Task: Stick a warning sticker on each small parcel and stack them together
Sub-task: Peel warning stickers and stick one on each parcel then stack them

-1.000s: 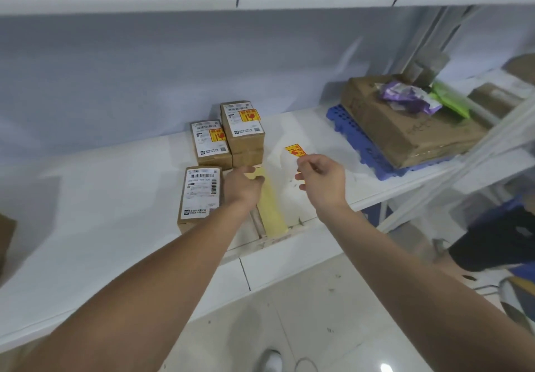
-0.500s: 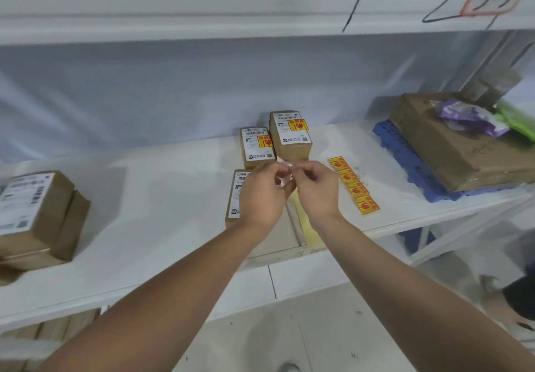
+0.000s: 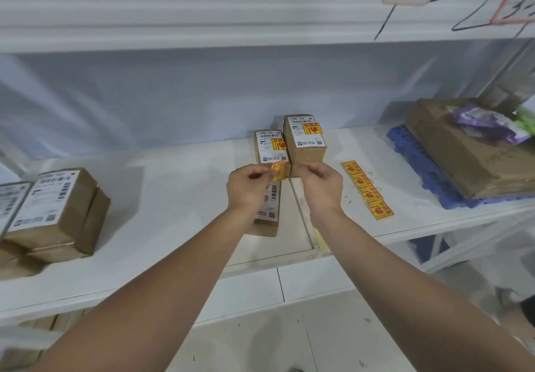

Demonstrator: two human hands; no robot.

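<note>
My left hand (image 3: 248,187) pinches a yellow-and-red warning sticker (image 3: 278,170) by its left edge. My right hand (image 3: 319,187) is pinched at the sticker's right edge. Both hands hover over a small brown parcel (image 3: 268,214) with a white label and no yellow sticker showing; my left hand hides much of it. Behind them stand two small parcels that carry warning stickers, one (image 3: 271,148) low and one (image 3: 306,137) taller on top of another box. A strip of several warning stickers (image 3: 367,189) lies on the white shelf (image 3: 179,198) to the right.
More labelled brown parcels (image 3: 55,212) are stacked at the left of the shelf. A large cardboard box (image 3: 463,154) with plastic bags on it sits on a blue pallet (image 3: 428,180) at the right. A yellow backing strip (image 3: 321,240) lies by the shelf's front edge.
The view has swung left, bringing the left parcels into sight. My hands came together, then drew slightly apart, and the sticker now shows between my fingertips.
</note>
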